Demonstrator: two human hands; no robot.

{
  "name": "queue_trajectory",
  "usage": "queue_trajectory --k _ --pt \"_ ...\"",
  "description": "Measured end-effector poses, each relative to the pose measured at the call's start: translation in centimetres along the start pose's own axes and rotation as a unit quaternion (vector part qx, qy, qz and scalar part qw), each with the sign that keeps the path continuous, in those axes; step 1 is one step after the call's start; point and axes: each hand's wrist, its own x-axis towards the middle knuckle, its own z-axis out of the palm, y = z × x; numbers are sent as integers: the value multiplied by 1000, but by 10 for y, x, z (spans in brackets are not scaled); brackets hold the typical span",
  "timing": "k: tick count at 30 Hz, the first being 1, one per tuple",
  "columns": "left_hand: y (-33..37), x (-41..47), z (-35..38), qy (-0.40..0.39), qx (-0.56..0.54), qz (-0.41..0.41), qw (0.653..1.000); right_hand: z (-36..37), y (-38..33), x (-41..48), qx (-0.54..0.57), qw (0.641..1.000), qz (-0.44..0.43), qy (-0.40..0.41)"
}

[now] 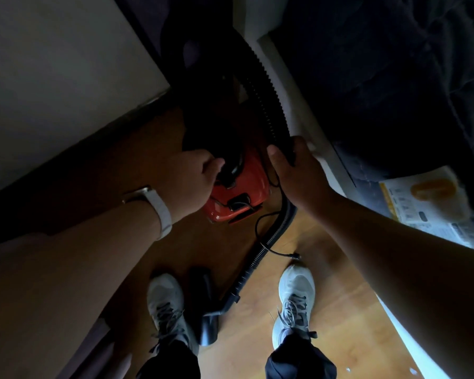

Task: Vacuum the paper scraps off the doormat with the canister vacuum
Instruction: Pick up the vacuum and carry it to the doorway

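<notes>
Item, far left: pale wall panel point(52, 77) above a dark baseboard, meeting the wooden floor point(326, 296).

Item: left hand point(192, 176), white watch point(159, 206) on the wrist, fingers curled closed around the black carrying handle point(234, 165) on top of the canister vacuum.

Item, centre: canister vacuum point(238, 192), red body with black top, standing on the floor between the two hands, partly in deep shadow. A thin black power cord point(260, 231) loops out from its near end, its plug lying on the floor.

Item: black ribbed hose point(263, 99), running down from the upper dark area, passing under the right hand, then curving across the floor to a dark nozzle point(208, 329) lying between the two white sneakers point(164, 302).

Item: right hand point(298, 170), fingers wrapped over the hose, thumb on the near side, just right of the canister.

Item, right: white bed frame edge point(285, 86), dark bedding point(381, 77), and a printed yellow-and-white package point(427, 203) on it.

Item, lower right: small white paper scraps point(413, 372) on the floor.
</notes>
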Motion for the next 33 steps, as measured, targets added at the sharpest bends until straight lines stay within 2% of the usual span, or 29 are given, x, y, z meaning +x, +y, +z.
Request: queue_trajectory --k 4,8,10,13,17,19,21,23,25,26,30,33 --pt "-20 13 -10 58 3 -51 997 4 0 -7 31 999 22 -13" --pt "-28 19 -4 76 -57 -95 991 10 4 -9 58 997 39 26" --pt "-29 24 2 81 -58 -121 988 14 12 -11 66 997 26 31" --pt "-28 33 11 80 -116 -159 977 18 23 -14 94 996 -8 6" --pt "-18 39 22 79 -56 -155 983 22 32 -15 86 996 -19 16" --pt "-14 38 26 131 -46 -116 984 23 36 -16 85 996 8 26" --pt "-9 34 30 159 -90 -112 977 26 39 -18 86 996 19 18" --pt "-7 33 41 129 -179 -156 963 28 43 -18 79 996 28 13" --pt "-10 40 54 59 -335 -242 909 30 47 -13 81 996 28 -1" --pt "-11 44 60 27 -377 -277 884 31 49 -11 81 997 19 -5" --pt "-16 52 72 23 -444 -272 854 29 55 -13 70 997 -38 -8" --pt "-12 49 75 39 -450 -255 855 26 64 -20 52 998 -29 2"
